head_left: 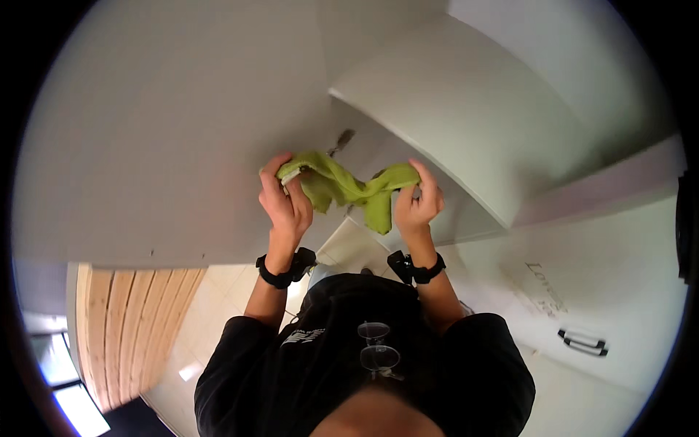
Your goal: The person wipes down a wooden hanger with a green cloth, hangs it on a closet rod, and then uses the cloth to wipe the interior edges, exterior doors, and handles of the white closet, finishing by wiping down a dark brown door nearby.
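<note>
A lime-green cloth (335,178) is stretched between my two hands, bunched and twisted in the middle, with loose ends hanging down. My left hand (287,204) pinches its left end, where a small white patch, perhaps a label, shows. Pinched between thumb and fingers of my right hand (420,204) is the other end. Just beyond the cloth, a small brownish tag-like piece (342,141) shows against the grey surface; its kind is unclear. Each wrist wears a black band with a small device.
A broad grey panel (182,146) fills the left and far side. Pale panels (466,109) rise at the far right. A white door with a black handle (582,342) stands to my right. Wooden slats (135,320) and floor tiles (193,320) lie at the lower left.
</note>
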Demonstrator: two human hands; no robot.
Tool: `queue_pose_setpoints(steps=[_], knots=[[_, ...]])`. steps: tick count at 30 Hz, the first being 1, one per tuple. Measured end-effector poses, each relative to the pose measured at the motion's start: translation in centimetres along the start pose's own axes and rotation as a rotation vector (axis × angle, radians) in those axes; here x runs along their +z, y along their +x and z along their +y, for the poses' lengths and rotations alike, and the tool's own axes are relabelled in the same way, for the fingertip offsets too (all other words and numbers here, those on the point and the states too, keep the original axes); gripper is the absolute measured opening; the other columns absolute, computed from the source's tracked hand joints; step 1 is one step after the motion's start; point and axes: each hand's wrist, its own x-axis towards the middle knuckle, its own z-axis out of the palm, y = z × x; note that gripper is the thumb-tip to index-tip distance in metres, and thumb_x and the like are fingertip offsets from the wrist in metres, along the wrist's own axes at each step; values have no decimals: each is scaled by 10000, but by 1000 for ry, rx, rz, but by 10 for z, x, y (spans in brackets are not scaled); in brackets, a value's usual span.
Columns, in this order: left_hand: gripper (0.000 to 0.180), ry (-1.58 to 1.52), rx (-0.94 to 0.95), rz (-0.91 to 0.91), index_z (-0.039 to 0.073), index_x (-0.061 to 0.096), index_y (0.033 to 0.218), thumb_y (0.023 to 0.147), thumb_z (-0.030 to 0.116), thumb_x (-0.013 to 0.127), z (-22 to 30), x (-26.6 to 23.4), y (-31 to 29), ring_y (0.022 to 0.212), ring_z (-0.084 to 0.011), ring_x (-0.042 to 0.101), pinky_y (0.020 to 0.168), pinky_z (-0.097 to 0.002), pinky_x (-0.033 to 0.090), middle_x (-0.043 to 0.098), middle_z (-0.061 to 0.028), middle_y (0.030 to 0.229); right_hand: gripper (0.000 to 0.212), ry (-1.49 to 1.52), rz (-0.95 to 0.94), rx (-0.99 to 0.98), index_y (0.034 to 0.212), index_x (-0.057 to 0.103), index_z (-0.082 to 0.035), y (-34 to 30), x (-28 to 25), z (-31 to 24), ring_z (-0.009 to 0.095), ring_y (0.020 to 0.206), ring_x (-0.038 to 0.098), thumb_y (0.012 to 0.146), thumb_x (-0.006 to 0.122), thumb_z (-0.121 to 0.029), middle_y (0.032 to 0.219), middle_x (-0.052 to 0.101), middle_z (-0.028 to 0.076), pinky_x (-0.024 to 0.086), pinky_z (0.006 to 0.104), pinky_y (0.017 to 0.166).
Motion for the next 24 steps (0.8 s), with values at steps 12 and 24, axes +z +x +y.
queue_pose_setpoints(steps=[12, 24], knots=[[339, -75, 494, -558, 17, 566, 1201, 867, 66, 541, 55, 131, 39, 835, -324, 588, 817, -392, 444, 646, -168, 978, 331, -628, 80, 204, 1154, 576, 47, 71, -75, -29, 377, 1036, 544, 843, 558, -66, 1094, 586, 209, 404, 456, 943], [374, 275, 414, -525, 34, 544, 1262, 927, 184, 470, 35, 142, 45, 960, -337, 592, 887, -424, 403, 655, -191, 973, 418, -925, -409, 135, 1163, 595, 41, 76, -39, 0, 320, 1145, 538, 866, 569, -252, 1161, 608, 181, 388, 446, 1007]])
